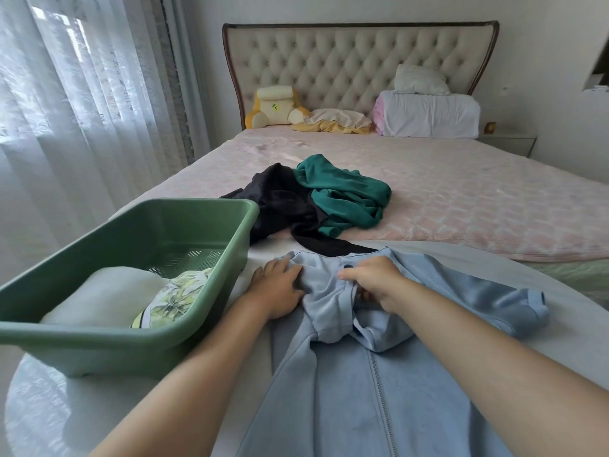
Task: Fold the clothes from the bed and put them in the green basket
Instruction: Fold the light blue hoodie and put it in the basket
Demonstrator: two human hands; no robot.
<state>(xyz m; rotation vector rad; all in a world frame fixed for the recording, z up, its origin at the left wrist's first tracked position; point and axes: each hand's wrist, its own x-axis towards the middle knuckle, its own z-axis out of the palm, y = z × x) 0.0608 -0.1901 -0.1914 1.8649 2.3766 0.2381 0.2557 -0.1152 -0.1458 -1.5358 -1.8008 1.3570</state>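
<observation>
Looking down from the head camera, you have both hands on the light blue zip jacket, which lies front-up on the near end of the bed with its zip running toward you and one sleeve stretched out to the right. Your left hand lies palm down on the jacket's left shoulder area, fingers bent over the bunched fabric near the collar so that it appears to grip it. Your right hand is curled tight, pinching a gathered fold of the same jacket just beside the top of the zip, thumb pointing left. The green basket sits on the bed's near left corner, just beside your left forearm; inside it lie a folded white cloth and a folded leaf-print cloth, touching each other. Beyond the jacket's collar, a black garment and a teal garment lie crumpled together on the pink bedspread, the black one reaching down to the jacket and up against the basket's far corner. At the tufted headboard you can see a plush toy and stacked pillows.
</observation>
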